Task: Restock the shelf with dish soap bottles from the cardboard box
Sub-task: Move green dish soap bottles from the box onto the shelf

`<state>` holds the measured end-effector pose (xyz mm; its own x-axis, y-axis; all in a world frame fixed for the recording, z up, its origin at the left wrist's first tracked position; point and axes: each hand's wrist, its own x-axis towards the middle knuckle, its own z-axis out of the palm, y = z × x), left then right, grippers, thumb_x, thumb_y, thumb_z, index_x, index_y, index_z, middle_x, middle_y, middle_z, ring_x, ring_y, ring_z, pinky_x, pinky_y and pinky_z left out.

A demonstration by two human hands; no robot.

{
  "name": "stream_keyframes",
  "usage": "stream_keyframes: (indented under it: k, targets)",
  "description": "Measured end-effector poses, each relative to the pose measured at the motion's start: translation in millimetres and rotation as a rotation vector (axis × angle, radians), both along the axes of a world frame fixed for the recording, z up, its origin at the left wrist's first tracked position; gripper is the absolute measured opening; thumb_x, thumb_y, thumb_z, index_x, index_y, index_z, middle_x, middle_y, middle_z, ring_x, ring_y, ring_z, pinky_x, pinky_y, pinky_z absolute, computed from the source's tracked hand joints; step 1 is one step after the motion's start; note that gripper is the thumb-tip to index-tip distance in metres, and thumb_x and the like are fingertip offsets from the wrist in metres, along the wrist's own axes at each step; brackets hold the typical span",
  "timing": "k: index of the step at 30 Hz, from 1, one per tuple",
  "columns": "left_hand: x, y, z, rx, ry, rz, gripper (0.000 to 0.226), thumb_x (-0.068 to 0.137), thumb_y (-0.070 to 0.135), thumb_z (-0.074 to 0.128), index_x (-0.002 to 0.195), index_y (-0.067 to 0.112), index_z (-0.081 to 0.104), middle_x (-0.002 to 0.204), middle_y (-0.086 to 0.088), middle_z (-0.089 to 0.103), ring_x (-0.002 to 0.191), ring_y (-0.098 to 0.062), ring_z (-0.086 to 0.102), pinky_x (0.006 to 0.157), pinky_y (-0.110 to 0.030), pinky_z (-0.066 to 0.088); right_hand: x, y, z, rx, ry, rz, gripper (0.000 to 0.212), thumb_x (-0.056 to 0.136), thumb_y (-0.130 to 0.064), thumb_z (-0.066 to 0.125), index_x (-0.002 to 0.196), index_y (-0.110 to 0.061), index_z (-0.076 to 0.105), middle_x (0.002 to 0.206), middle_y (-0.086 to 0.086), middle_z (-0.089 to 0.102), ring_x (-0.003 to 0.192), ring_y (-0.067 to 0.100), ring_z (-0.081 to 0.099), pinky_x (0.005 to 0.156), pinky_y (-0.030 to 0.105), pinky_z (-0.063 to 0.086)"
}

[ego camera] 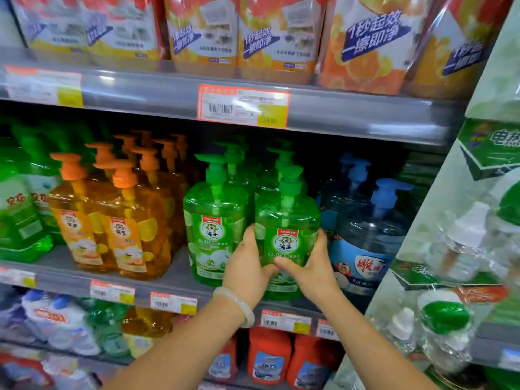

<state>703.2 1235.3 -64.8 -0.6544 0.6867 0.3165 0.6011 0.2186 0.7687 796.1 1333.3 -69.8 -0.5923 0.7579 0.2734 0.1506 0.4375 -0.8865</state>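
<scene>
A green dish soap bottle (287,220) with a green pump stands at the front edge of the grey middle shelf (62,273). My left hand (247,266) grips its lower left side and my right hand (312,266) its lower right side, fingers meeting across the label. Another green bottle (213,220) stands just to its left, with more green pumps behind both. The cardboard box is out of view.
Orange pump bottles (123,220) fill the shelf to the left and blue ones (371,229) to the right. Orange refill pouches (270,38) hang on the shelf above. Packaged goods (461,249) on a side display jut in at the right. Red bottles (270,358) sit below.
</scene>
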Motion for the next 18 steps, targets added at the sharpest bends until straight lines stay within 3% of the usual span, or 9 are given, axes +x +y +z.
stream_keyframes:
  k: [3,7,14,18]
  targets:
    - [0.0,-4.3,2.7,-0.087,0.06,0.064,0.059,0.078,0.024,0.074,0.123,0.013,0.039,0.106,-0.006,0.065,0.095,-0.024,0.064,0.078,-0.032,0.051,-2.1,-1.4,-1.9,0.011,-0.004,-0.002,0.097,0.067,-0.019,0.082,0.141,-0.02,0.02,0.133,0.002,0.046,0.122,0.017,0.047,0.105,0.035,0.039]
    - [-1.8,-4.8,7.1,-0.172,0.12,0.118,0.057,0.077,0.026,0.075,0.118,0.01,0.04,0.092,-0.008,0.066,0.082,-0.027,0.064,0.07,-0.037,0.053,-3.1,-2.3,-3.3,0.004,-0.014,-0.014,0.101,0.066,-0.023,0.083,0.143,-0.021,0.017,0.136,0.003,0.044,0.125,0.018,0.044,0.106,0.033,0.036]
    - [-0.1,-7.4,15.6,-0.268,0.204,0.173,0.048,0.078,0.034,0.073,0.101,0.011,0.037,0.065,0.008,0.041,0.067,-0.021,0.05,0.059,-0.029,0.037,-2.4,-4.9,-3.0,0.002,-0.029,-0.024,0.101,0.068,-0.024,0.081,0.144,-0.018,0.015,0.139,0.004,0.039,0.127,0.018,0.04,0.102,0.028,0.032]
    - [-0.3,-8.0,17.3,-0.292,0.208,0.172,0.046,0.08,0.036,0.071,0.097,0.01,0.037,0.071,0.005,0.048,0.074,-0.025,0.057,0.061,-0.029,0.038,-5.6,-6.9,-3.3,0.003,-0.025,-0.05,0.101,0.067,-0.024,0.082,0.144,-0.017,0.017,0.138,0.006,0.041,0.126,0.02,0.042,0.102,0.03,0.033]
